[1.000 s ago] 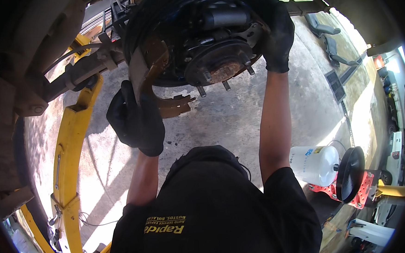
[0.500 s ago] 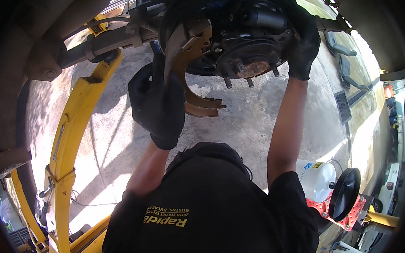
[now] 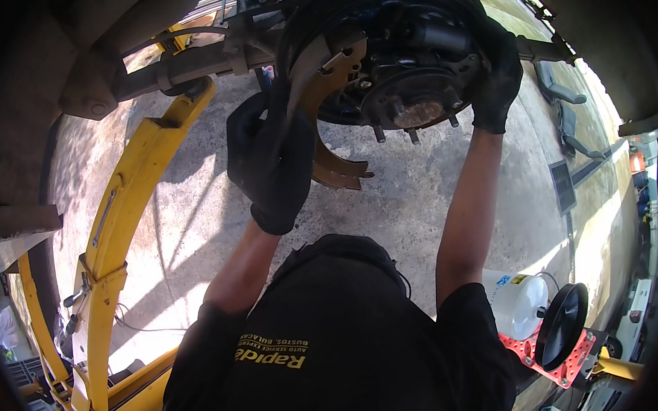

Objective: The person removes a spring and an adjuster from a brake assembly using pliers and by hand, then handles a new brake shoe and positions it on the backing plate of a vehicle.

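In a black glove, my left hand point(image 3: 273, 160) is closed round the outer side of a curved brown brake shoe point(image 3: 327, 168). The shoe's upper end lies against the left part of a black drum-brake backing plate point(image 3: 303, 26). A wheel hub point(image 3: 416, 113) with several studs and a rusty centre stands out from that plate. My right hand point(image 3: 496, 75), also gloved, reaches up to the plate's right edge beside the hub. Its fingers are dark against the black parts and mostly hidden.
A yellow lift arm point(image 3: 135, 180) rises on the left, near a leaf spring point(image 3: 185, 67) overhead. At lower right, a white container point(image 3: 515, 299) and a black round dish point(image 3: 562, 327) stand by a red perforated stand point(image 3: 518, 348). Dark pads point(image 3: 559, 90) lie on the concrete floor point(image 3: 389, 202).
The brake assembly, shoe and my left hand appear a little farther right in the picture, as the whole view shifts. My left hand keeps its hold on the brake shoe.
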`<act>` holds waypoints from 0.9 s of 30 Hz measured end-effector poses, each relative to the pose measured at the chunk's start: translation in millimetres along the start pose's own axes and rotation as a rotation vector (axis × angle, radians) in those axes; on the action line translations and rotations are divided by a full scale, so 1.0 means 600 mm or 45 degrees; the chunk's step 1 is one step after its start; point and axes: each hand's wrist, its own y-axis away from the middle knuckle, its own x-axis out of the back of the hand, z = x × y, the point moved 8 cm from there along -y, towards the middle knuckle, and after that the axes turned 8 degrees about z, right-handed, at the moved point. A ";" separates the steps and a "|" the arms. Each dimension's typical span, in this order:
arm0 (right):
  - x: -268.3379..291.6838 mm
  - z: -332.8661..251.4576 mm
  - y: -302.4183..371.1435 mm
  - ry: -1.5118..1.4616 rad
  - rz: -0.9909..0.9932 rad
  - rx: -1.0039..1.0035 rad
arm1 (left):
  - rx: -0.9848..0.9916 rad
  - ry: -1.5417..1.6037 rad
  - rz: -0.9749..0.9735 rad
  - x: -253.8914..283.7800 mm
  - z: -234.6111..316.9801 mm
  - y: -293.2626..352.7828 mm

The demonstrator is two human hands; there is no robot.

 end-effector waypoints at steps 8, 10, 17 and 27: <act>-0.012 0.043 0.015 -0.368 -0.031 -0.318 | -0.279 0.064 0.039 -0.031 0.007 -0.015; -0.013 0.048 0.011 -0.383 -0.039 -0.342 | -0.385 -0.018 0.061 -0.040 0.008 -0.017; -0.009 0.049 0.013 -0.406 -0.032 -0.367 | -0.391 -0.030 0.028 -0.059 0.002 -0.015; -0.001 0.044 0.022 0.375 0.008 0.267 | -0.336 -0.033 0.018 -0.060 0.003 -0.004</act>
